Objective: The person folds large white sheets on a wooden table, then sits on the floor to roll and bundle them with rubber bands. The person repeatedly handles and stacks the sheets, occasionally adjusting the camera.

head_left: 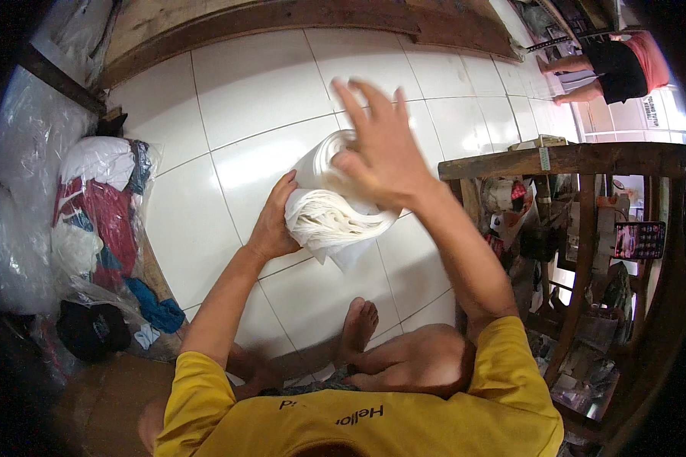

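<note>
Between my hands, over the tiled floor, is a thick bundle of thin white sheets (324,221). Its layers curl into a roll, and ruffled edges show on the side nearest me. Whether the sheets are plastic, paper or cloth I cannot tell. My left hand (273,225) grips the bundle's left side, fingertips at its upper left edge. Above the right side hovers my right hand (381,152), fingers spread and slightly blurred. Its palm hides part of the far curl, so contact there is unclear.
White floor tiles (259,99) surround the bundle. At left lie clear plastic bags of clothes (103,221) and a black cap (91,330). A cluttered wooden rack (579,160) stands at right, a wooden board (267,34) at the far side. Another person (621,68) is at upper right.
</note>
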`<state>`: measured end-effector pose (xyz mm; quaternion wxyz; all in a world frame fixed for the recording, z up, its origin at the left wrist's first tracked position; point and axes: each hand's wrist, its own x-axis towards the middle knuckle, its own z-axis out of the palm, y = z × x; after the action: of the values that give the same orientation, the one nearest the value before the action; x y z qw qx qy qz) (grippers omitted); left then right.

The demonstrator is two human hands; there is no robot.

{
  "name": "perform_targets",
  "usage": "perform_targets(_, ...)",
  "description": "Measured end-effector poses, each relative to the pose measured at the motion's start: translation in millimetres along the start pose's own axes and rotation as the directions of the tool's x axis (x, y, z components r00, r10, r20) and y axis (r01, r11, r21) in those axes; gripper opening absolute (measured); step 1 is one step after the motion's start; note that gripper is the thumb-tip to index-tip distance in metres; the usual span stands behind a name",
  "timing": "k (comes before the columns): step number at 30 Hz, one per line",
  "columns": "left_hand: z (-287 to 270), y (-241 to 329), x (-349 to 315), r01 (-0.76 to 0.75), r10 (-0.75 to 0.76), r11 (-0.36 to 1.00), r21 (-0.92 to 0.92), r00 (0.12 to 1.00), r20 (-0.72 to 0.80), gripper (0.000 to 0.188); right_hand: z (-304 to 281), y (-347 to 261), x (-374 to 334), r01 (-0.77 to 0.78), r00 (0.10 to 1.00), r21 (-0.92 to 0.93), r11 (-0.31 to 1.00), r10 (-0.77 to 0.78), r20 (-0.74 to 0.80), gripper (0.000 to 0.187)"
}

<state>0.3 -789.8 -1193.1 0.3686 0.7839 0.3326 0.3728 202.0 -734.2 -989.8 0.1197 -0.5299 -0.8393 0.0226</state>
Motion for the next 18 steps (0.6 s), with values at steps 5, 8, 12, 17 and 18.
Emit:
perform_targets(5, -6, 12, -6, 0.053, -0.062, 0.987, -0.152, 0.997, -0.054, 0.119, -67, -3, 44, 0.206, 0.893, 0.045, 0.977, -0.169, -0.417, 0.092)
perform_targets(8, 7, -7, -6, -0.012, 0.008, 0.993, -0.122, 0.999, -0.033, 0.119, 21, -7, 18, -0.164, 0.986, 0.277, 0.947, 0.148, 0.079, 0.094)
perform_targets(12, 3, -7, -7, -0.09, 0.089, 0.996, -0.015, 0.995, -0.05, 0.116, -3, -19, 18, -0.156, 0.985, 0.078, 0.985, 0.15, 0.079, 0.098)
perform_targets(17, -14, 31, 15, 0.017, -0.011, 0.998, -0.059, 0.994, 0.109, 0.108, -31, -42, 11, -0.465, 0.778, 0.003, 0.885, 0.407, 0.479, 0.098)
perform_targets(18, -19, 44, 28, 0.071, -0.052, 0.994, -0.088, 0.979, 0.198, 0.106, -32, -45, 12, -0.464, 0.757, -0.023, 0.886, 0.41, 0.509, 0.096)
